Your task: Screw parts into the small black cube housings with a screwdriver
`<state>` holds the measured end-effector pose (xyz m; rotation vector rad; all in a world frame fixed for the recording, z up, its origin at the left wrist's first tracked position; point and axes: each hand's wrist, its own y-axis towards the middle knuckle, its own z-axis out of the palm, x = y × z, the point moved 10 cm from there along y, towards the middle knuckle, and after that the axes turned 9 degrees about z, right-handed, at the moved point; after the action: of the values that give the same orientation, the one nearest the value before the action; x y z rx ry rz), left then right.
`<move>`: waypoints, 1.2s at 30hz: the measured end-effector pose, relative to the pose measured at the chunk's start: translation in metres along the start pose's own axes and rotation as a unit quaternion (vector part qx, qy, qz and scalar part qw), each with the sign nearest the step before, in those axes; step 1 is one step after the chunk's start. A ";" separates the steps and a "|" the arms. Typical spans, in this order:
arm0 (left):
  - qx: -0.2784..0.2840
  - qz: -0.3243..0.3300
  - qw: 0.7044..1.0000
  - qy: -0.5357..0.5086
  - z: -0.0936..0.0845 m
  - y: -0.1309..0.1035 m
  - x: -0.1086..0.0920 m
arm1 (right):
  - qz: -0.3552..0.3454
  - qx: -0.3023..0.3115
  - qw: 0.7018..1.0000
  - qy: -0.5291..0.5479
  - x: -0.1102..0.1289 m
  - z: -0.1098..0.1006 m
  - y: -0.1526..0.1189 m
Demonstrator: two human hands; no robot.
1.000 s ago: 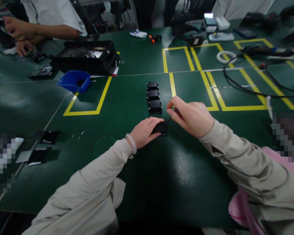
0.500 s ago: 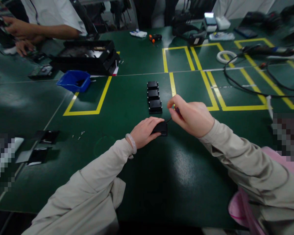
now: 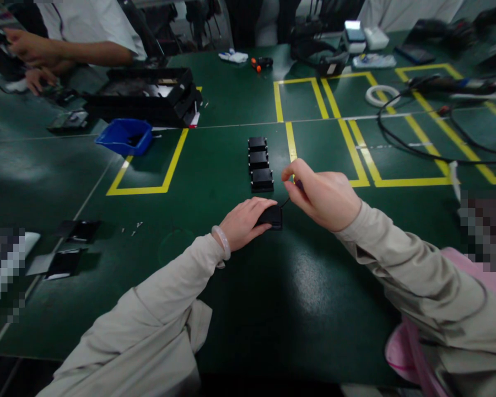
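My left hand (image 3: pixel 246 221) is closed over a small black box (image 3: pixel 273 218) and holds it against the green table, thumb along the near side and fingers on top. My right hand (image 3: pixel 320 193) is curled around the handle of a screwdriver (image 3: pixel 286 203), which is mostly hidden in the fingers. Its thin dark shaft slants down to the right far corner of the box. Just beyond the hands, three similar black boxes (image 3: pixel 259 160) stand in a column, with small shiny screws at their sides.
Several loose screws (image 3: pixel 137 226) lie to the left, near dark flat parts (image 3: pixel 64 263). Farther back are a blue bin (image 3: pixel 126 137) and a black tray (image 3: pixel 144 102), beside a co-worker's hands (image 3: pixel 37 58). A black cable (image 3: pixel 397 138) and white ring (image 3: pixel 382 96) lie right.
Almost nothing differs. My right hand has shifted very slightly around the screwdriver, while my left hand and the black box stay in place.
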<state>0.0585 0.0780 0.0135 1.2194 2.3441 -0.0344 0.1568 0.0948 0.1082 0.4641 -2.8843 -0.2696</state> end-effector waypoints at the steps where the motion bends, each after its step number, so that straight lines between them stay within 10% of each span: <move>1: 0.000 0.000 1.000 0.000 0.000 0.000 0.000 | -0.001 -0.002 1.000 0.007 0.000 0.000 0.000; 36: 0.005 -0.002 1.000 0.001 0.001 0.000 0.001 | -0.006 0.001 1.000 -0.001 0.001 0.000 0.000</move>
<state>0.0585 0.0780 0.0121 1.2191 2.3516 -0.0458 0.1562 0.0946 0.1082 0.4805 -2.8849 -0.2702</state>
